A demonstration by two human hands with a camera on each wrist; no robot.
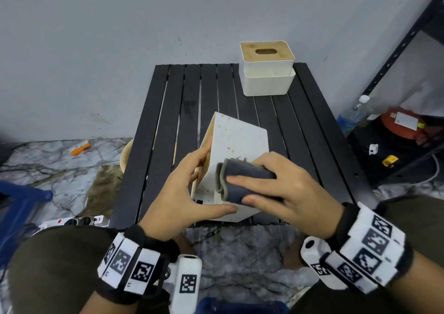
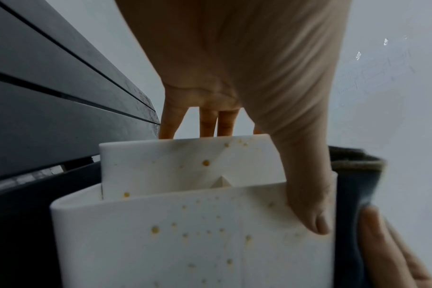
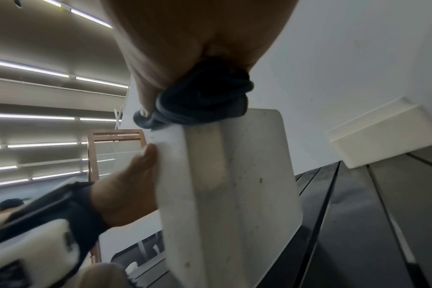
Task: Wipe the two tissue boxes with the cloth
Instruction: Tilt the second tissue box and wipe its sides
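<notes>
A white tissue box (image 1: 236, 140) speckled with yellow-brown spots stands tipped on its side at the near edge of the black slatted table (image 1: 165, 126). My left hand (image 1: 189, 188) grips it, fingers on its left face and thumb across the near face (image 2: 308, 204). My right hand (image 1: 278, 186) holds a folded dark blue-grey cloth (image 1: 242, 181) and presses it against the box's upper face. In the right wrist view the cloth (image 3: 205, 99) sits on the box's top corner (image 3: 234, 175). A second white tissue box (image 1: 266, 68) with a wooden slotted lid stands upright at the table's far right.
A black metal shelf (image 1: 396, 56) with a water bottle (image 1: 353, 114) and a red container stands at the right. On the marble floor at the left lie a power strip (image 1: 72, 221), an orange item, a blue stool (image 1: 19, 208) and a brown stain.
</notes>
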